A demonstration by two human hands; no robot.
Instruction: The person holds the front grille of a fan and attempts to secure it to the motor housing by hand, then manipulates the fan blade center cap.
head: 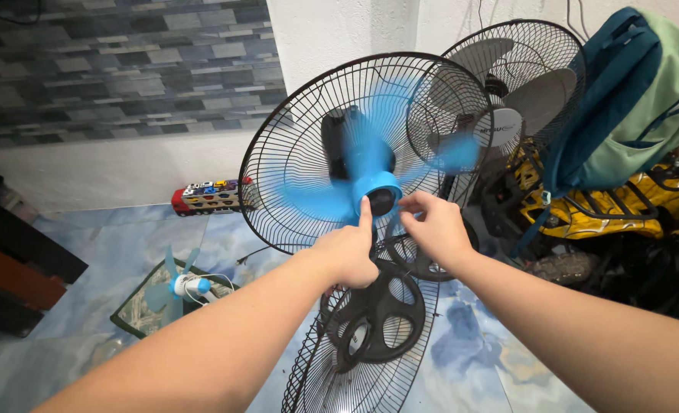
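Both hands are up at the hub of the fan: left hand [348,252] is curled with its index finger pressed on the black round cap [382,201] in the middle, right hand [433,227] pinches with thumb and fingertips at the cap's right edge. That cap sits on the bright blue plastic fan blade [354,172], which stands inside the big black wire rear grille [293,145] with no front guard on. The blades look blurred, so they could be turning; if so I'd say knuckles could get clipped, or the cap could slip from that light pinch. Black wire front grille [370,336] lies on the blue marbled floor [477,359] right below. A second grey-bladed fan [523,84] stands behind, and a small blue handheld fan [179,287] lies off left.
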